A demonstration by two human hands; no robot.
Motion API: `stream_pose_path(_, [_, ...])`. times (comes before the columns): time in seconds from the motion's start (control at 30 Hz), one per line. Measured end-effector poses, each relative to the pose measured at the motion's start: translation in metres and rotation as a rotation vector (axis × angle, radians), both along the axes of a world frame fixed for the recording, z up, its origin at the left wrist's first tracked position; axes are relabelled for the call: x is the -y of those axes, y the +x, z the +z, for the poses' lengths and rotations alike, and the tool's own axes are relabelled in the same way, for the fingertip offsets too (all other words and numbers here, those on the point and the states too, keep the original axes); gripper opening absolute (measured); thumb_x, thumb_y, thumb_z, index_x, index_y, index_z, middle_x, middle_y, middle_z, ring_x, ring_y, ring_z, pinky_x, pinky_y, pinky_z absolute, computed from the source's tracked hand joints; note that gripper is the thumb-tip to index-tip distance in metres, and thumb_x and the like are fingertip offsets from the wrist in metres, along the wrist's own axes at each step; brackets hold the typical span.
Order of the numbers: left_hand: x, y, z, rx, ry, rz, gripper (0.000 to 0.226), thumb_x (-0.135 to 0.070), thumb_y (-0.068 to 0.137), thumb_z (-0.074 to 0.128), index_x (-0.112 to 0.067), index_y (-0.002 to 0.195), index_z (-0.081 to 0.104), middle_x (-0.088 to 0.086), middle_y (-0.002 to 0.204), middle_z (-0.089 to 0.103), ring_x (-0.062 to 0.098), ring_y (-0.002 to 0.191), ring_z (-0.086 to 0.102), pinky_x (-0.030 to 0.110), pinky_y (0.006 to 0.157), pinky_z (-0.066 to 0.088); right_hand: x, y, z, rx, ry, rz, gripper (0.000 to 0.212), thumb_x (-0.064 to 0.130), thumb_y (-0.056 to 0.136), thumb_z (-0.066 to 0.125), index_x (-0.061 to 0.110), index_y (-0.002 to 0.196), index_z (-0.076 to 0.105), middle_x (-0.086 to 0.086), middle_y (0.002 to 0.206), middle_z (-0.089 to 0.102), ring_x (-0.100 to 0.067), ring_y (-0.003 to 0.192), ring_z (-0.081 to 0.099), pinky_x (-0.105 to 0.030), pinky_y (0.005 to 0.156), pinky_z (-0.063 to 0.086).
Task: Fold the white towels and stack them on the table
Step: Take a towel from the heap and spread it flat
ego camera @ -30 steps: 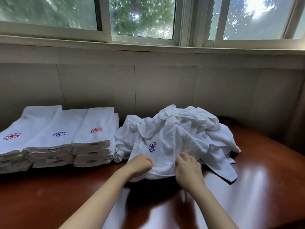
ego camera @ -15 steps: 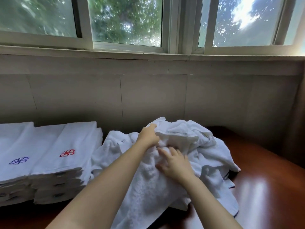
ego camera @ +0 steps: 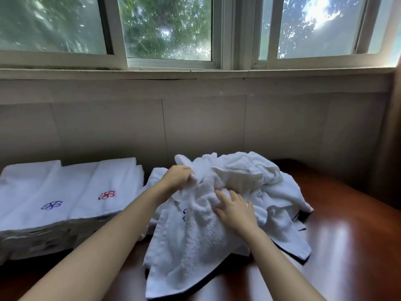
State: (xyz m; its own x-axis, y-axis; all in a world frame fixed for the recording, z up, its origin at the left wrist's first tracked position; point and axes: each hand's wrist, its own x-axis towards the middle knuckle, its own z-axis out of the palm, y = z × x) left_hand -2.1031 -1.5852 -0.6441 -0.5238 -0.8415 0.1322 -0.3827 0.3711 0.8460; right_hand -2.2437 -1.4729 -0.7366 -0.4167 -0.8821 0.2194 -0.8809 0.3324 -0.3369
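The right hand (ego camera: 235, 210), the nearer one, lies with fingers spread on a white towel (ego camera: 195, 246). The left hand (ego camera: 178, 178), farther off, pinches its top corner. The towel's long axis runs from the crumpled pile (ego camera: 256, 170) toward the person, over the table (ego camera: 351, 246). The folded stacks (ego camera: 86, 192) at left bear blue and red emblems, with no readable writing.

Table (ego camera: 347, 246): lay under everything, its far edge against the wall (ego camera: 206, 127).
Windows (ego camera: 167, 29): above the wall, along the back.
Folded stacks (ego camera: 71, 192): on the table's left part, side by side, backed to the wall.
Loose heap (ego camera: 249, 170): on the table, just right of the stacks.
Front towel (ego camera: 191, 246): draped from the heap's near side down onto the table.
Left hand (ego camera: 176, 178): at the front towel's top, gripping it.
Right hand (ego camera: 235, 210): lower and rightward, fingers laid on the front towel.
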Motion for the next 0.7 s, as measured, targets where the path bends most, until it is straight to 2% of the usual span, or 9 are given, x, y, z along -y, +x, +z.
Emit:
stream_pose_path(0.13, [-0.045,0.051,0.001,-0.036,0.219,-0.028,0.026,-0.004,0.084,0.049,-0.015,0.060,0.049,-0.002,0.060,0.047,0.010,0.055,0.042,0.014,0.042,0.039,-0.020,0.022,0.002,-0.008,-0.013,-0.013,0.073,0.041,0.091,0.051,0.042,0.147,0.004,-0.006,0.158,0.002,-0.026,0.145,0.004,-0.056,0.113,0.009])
stream_pose_path(0.23, [-0.079,0.095,-0.005,-0.219,0.422,-0.252,0.021,-0.004,0.066,0.043,-0.013,0.048,0.047,-0.001,0.047,0.044,0.010,0.045,0.041,0.015,0.042,0.035,-0.029,0.054,0.001,-0.088,-0.052,0.088,0.092,0.046,0.087,0.057,0.043,0.146,-0.015,-0.009,0.157,-0.018,-0.029,0.145,-0.015,-0.053,0.114,-0.003])
stream_pose_path(0.33, [-0.103,0.122,-0.009,-0.266,0.579,-0.473,0.016,-0.005,0.059,0.045,-0.014,0.046,0.048,-0.002,0.047,0.042,0.008,0.043,0.042,0.016,0.045,0.038,-0.029,0.089,0.006,-0.106,-0.122,0.156,0.094,0.043,0.087,0.054,0.046,0.141,-0.024,-0.004,0.155,-0.023,-0.027,0.144,-0.021,-0.049,0.114,-0.010])
stream_pose_path(0.4, [-0.110,0.138,-0.009,-0.227,0.616,-0.631,0.013,-0.008,0.056,0.048,-0.015,0.045,0.052,-0.003,0.048,0.044,0.007,0.045,0.041,0.017,0.048,0.037,-0.027,0.105,0.009,-0.097,-0.224,0.148,0.076,0.041,0.089,0.050,0.040,0.149,0.002,-0.001,0.156,-0.014,-0.024,0.145,-0.015,-0.047,0.117,-0.007])
stream_pose_path(0.47, [-0.111,0.156,-0.009,-0.177,0.597,-0.719,0.006,-0.014,0.055,0.054,-0.012,0.049,0.054,0.000,0.051,0.044,0.010,0.048,0.040,0.022,0.052,0.032,-0.028,0.115,0.011,-0.115,-0.276,0.156,0.053,0.037,0.091,0.049,0.028,0.141,0.034,0.000,0.154,0.019,-0.021,0.146,0.004,-0.045,0.118,-0.001])
stream_pose_path(0.5, [-0.110,0.166,-0.010,-0.167,0.596,-0.697,0.006,-0.015,0.055,0.057,-0.011,0.051,0.055,0.003,0.053,0.044,0.012,0.050,0.040,0.025,0.053,0.029,-0.032,0.120,0.011,-0.091,-0.265,0.198,0.042,0.033,0.090,0.049,0.024,0.132,0.046,0.000,0.143,0.037,-0.020,0.142,0.020,-0.044,0.118,0.003])
stream_pose_path(0.57, [-0.105,0.184,-0.015,-0.209,0.604,-0.568,0.004,-0.013,0.055,0.059,-0.010,0.053,0.057,0.005,0.055,0.046,0.014,0.052,0.044,0.026,0.054,0.031,-0.045,0.133,0.010,0.083,-0.176,0.318,0.013,0.023,0.084,0.049,0.020,0.090,0.060,-0.003,0.102,0.060,-0.023,0.109,0.052,-0.037,0.103,0.029])
stream_pose_path(0.63, [-0.099,0.197,-0.025,-0.358,0.593,-0.338,0.003,-0.010,0.059,0.058,-0.007,0.058,0.056,0.007,0.059,0.050,0.016,0.058,0.047,0.025,0.056,0.038,-0.062,0.147,0.010,0.356,-0.081,0.376,0.020,0.019,0.078,0.052,0.021,0.060,0.045,0.002,0.067,0.055,-0.016,0.075,0.052,-0.030,0.068,0.036])
stream_pose_path(0.7, [-0.090,0.208,-0.040,-0.580,0.555,-0.022,0.012,-0.004,0.075,0.049,-0.002,0.071,0.060,0.010,0.068,0.056,0.020,0.068,0.049,0.029,0.063,0.041,-0.077,0.158,0.008,0.639,-0.027,0.349,0.014,0.024,0.066,0.060,0.020,0.058,0.050,0.010,0.059,0.052,-0.008,0.066,0.047,-0.022,0.056,0.034])
